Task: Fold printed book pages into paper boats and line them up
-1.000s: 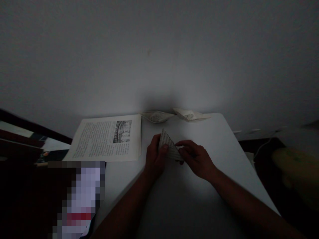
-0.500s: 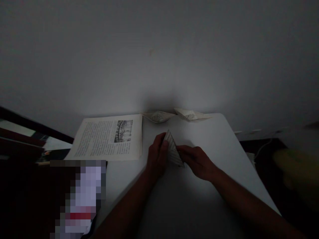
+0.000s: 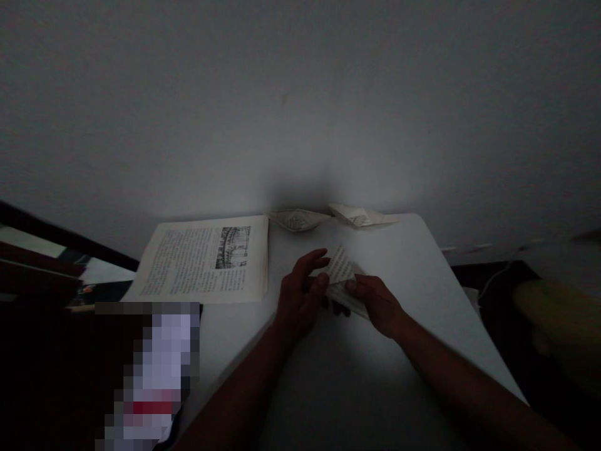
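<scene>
Folded paper (image 3: 342, 268), small, printed with text, is between my two hands, over the middle of the white worktop (image 3: 225, 338). Its pointed flap aims away from me; a lower part angles down toward the right. My right hand (image 3: 379, 305) has it, fingers pinching the right side, thumb on the near face. My left hand (image 3: 300, 293) is at the left edge, thumb tip against the paper, index raised and bent; whether those fingers grip, I can't tell. Some dark fingertips show under the paper, hard to assign.

Far edge, near the wall (image 3: 300, 113): left paper boat (image 3: 297, 220) and right paper boat (image 3: 359, 217), side by side, ends close. Stack of printed pages (image 3: 188, 260) on the left, picture at its upper right. Nearer me, a pixelated device (image 3: 162, 357), details unreadable.
</scene>
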